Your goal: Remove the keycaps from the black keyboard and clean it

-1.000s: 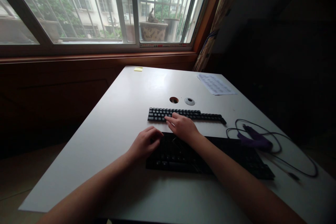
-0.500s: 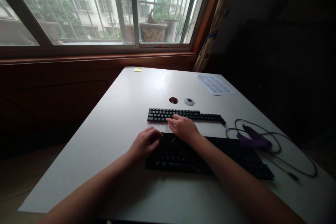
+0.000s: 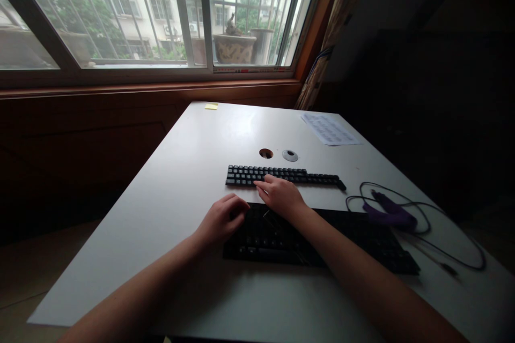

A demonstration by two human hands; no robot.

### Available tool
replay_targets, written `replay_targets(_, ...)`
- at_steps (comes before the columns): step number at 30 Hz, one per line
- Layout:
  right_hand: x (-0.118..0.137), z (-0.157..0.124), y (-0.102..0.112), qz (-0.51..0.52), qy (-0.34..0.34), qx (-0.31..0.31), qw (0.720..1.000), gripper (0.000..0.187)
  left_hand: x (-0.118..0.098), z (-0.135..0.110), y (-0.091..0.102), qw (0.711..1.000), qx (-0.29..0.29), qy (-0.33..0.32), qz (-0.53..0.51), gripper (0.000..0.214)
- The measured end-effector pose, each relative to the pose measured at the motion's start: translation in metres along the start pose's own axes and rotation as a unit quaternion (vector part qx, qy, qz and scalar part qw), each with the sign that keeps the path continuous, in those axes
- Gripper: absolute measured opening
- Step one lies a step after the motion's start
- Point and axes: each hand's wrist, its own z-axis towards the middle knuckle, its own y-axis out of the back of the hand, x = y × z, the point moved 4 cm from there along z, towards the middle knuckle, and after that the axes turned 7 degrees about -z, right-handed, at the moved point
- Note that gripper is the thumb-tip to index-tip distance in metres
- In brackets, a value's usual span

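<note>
One white surface [image 3: 173, 171] carries the black keyboard [image 3: 261, 236], its long axis crosswise; just beyond, nearly parallel, lie dark keys [image 3: 242, 176]. The right hand [image 3: 281, 194], loosely bent, is nearer these; the left hand [image 3: 221, 217], curled, is at the keyboard's far-left corner. Any grip I cannot tell.

Opens widest on the left, over bare tabletop [image 3: 161, 198]. Narrows to a strip between the far rows of keys [image 3: 241, 176] and the black keyboard [image 3: 370, 230], bridged there by the right hand [image 3: 281, 193]. Obstructed rightward by purple strap [image 3: 392, 218] and looped cable [image 3: 430, 223].
</note>
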Motion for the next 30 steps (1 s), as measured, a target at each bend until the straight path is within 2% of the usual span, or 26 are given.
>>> replay_targets(21,0.001,-0.001,0.0,0.0,-0.002,-0.004,1.0,0.037,0.001,0.0,-0.001,1.0,-0.002,-0.001,-0.002,0.017)
replay_targets(30,-0.012,-0.009,0.01,0.036,-0.005,-0.076,0.996,0.032,0.0,-0.001,0.0,1.0,0.0,0.006,-0.004,0.016)
